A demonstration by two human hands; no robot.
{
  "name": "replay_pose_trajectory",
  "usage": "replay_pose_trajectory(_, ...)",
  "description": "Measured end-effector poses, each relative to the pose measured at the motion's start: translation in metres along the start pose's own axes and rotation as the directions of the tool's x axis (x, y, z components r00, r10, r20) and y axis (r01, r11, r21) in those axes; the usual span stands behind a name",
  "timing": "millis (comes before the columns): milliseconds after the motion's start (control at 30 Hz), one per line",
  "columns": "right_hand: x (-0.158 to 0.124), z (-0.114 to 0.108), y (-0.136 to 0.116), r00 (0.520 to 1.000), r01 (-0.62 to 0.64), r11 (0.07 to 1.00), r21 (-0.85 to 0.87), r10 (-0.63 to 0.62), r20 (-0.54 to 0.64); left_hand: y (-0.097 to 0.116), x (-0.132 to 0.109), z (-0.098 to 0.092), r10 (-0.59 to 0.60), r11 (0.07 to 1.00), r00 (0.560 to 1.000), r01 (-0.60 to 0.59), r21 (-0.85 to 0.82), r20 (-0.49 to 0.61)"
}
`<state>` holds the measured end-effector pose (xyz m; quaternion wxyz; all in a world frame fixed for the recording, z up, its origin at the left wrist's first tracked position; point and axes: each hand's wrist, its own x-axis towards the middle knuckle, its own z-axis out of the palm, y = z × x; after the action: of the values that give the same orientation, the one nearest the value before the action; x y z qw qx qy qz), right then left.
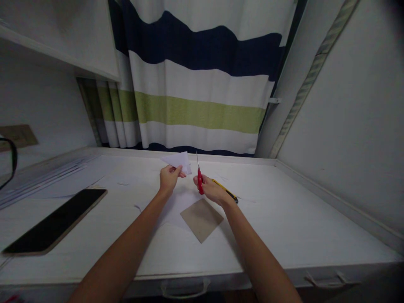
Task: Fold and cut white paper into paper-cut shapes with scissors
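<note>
My left hand (169, 178) pinches a white piece of paper (179, 161) with a pointed left corner, held up above the desk. In my right hand (213, 189) is a pair of scissors (200, 181) with red handles, its blades pointing up and away from me. The blades stand just right of the paper, apart from it. Below and between my forearms lies a square of brown card (202, 220). A yellow and black utility knife (226, 191) rests on the desk just behind my right hand, partly hidden by it.
A large dark flat device (57, 221) lies on the white desk (303, 227) at left, near stacked white sheets (53, 179). Small paper scraps (138, 208) are scattered about. A striped curtain (195, 109) hangs behind, a wall (356, 126) stands at right.
</note>
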<state>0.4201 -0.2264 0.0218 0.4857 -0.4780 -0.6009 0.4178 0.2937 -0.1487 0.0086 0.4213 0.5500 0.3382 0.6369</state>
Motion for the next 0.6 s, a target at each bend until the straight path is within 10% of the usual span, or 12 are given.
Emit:
replay_pose_trajectory(233,-0.006,-0.02,-0.003,0.901,-0.315,0.92,0.232,0.213,0.379,0.004,-0.001,0.001,0.002,1.0,1.0,-0.002,0.018,-0.009)
replay_pose_trajectory(600,-0.013,-0.032,-0.011,0.872,-0.35,0.92,0.175,0.252,0.421,0.001,0.003,-0.003,0.019,0.999,0.998,-0.016,0.051,-0.067)
